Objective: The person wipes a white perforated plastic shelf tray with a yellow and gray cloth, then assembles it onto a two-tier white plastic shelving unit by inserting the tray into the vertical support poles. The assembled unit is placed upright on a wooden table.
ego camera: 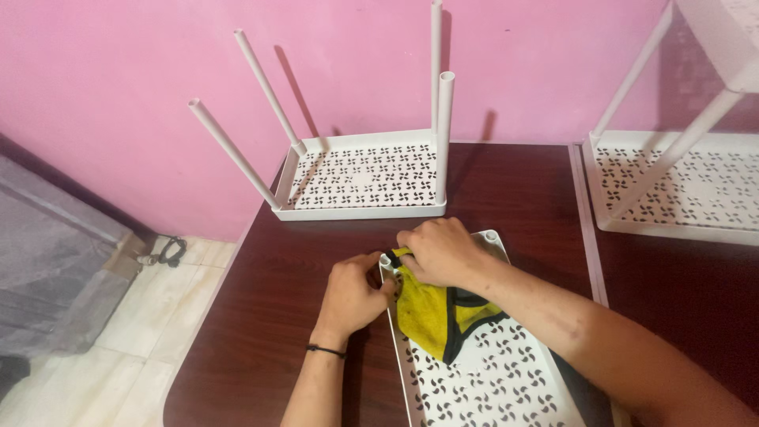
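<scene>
The right hand [441, 251] presses a yellow cloth [431, 312] onto the corner of a white tray [506, 379] on the table [261, 316]. The left hand [352, 294], fingers curled shut, grips the tray's edge, likely to stop it sliding. Another tray [360, 178] with poles stands near the wall.

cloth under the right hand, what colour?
Yellow with black trim: the cloth lies on the white perforated tray, under the right hand. Head view.
</scene>
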